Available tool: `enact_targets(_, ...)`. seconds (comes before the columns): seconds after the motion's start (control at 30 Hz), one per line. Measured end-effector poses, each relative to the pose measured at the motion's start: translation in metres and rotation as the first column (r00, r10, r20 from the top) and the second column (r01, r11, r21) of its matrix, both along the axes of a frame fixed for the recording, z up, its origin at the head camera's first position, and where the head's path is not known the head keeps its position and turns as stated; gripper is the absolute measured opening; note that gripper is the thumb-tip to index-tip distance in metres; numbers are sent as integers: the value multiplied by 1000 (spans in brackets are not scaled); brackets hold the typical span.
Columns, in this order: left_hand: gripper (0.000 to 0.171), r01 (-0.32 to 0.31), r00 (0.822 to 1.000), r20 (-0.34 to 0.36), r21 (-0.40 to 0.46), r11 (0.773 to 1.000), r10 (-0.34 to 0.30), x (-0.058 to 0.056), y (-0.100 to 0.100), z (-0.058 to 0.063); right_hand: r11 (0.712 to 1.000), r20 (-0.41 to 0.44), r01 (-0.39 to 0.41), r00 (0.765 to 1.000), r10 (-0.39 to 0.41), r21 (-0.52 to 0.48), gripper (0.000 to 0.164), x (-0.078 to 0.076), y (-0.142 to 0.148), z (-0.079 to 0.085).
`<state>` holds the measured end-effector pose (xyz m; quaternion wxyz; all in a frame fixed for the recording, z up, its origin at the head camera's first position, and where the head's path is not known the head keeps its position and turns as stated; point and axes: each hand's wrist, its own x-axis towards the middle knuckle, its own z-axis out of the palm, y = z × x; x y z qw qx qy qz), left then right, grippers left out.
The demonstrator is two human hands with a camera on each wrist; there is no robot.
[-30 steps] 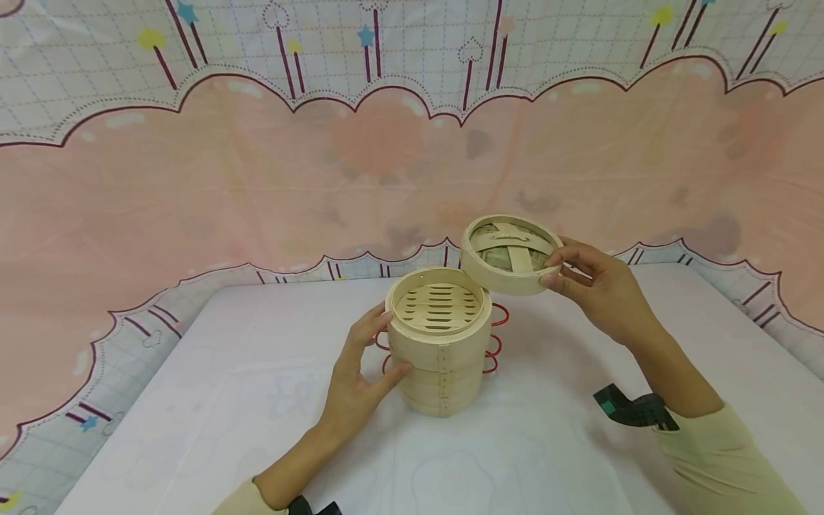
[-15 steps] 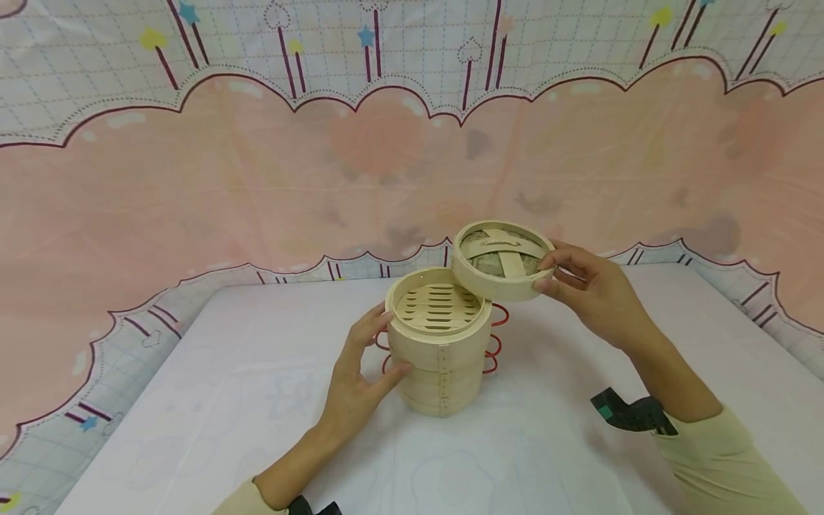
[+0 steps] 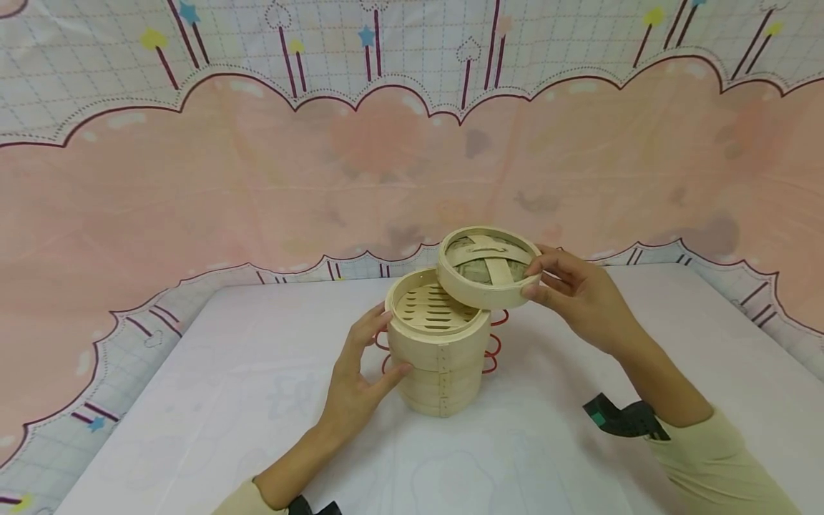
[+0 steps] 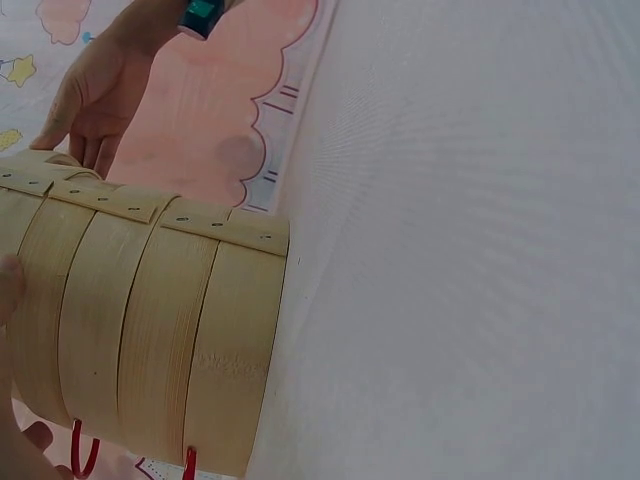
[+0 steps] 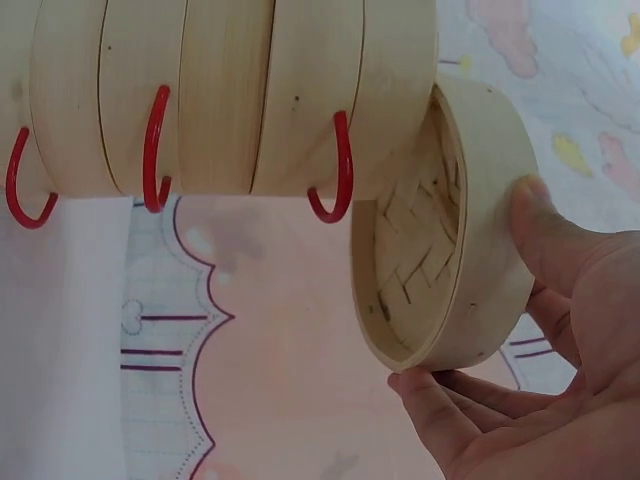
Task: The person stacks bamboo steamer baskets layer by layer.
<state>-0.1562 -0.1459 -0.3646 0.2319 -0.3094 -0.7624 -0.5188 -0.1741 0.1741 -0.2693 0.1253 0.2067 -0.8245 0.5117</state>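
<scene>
A stacked bamboo steamer (image 3: pixel 440 372) stands upright on the table, its top slatted rack (image 3: pixel 431 307) partly uncovered. My left hand (image 3: pixel 357 379) grips the stack's left side, thumb on the front and fingers round the side. By its right edge, my right hand (image 3: pixel 582 297) pinches the round bamboo lid (image 3: pixel 489 275), which tilts over the right rear of the stack's rim. The right wrist view shows the woven underside of the lid (image 5: pixel 420 250) beside the top tier. Red loop handles (image 5: pixel 155 150) stick out from the tiers. In the left wrist view the stack (image 4: pixel 150 320) fills the left side.
The white tabletop (image 3: pixel 290 329) spreads around the steamer. Behind it hangs a patterned cloth backdrop (image 3: pixel 290 186) in pink and white. Black wrist straps (image 3: pixel 627 417) sit by the cuffs.
My right hand has brought the lid leftward and a little lower, so it covers more of the stack's top. The left hand and the stack have stayed in place.
</scene>
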Motion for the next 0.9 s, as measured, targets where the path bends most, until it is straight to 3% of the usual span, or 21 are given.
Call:
enact_targets(0.4, 75, 2, 1000, -16, 10, 1000, -2, -1, 2, 2, 996, -11, -67, 998, 67, -58, 17, -2, -10, -1)
enact_targets(0.9, 77, -9, 1000, -15, 9, 1000, 9, -2, 5, 3, 996, 20, -68, 997, 69, -50, 20, -2, -17, -2)
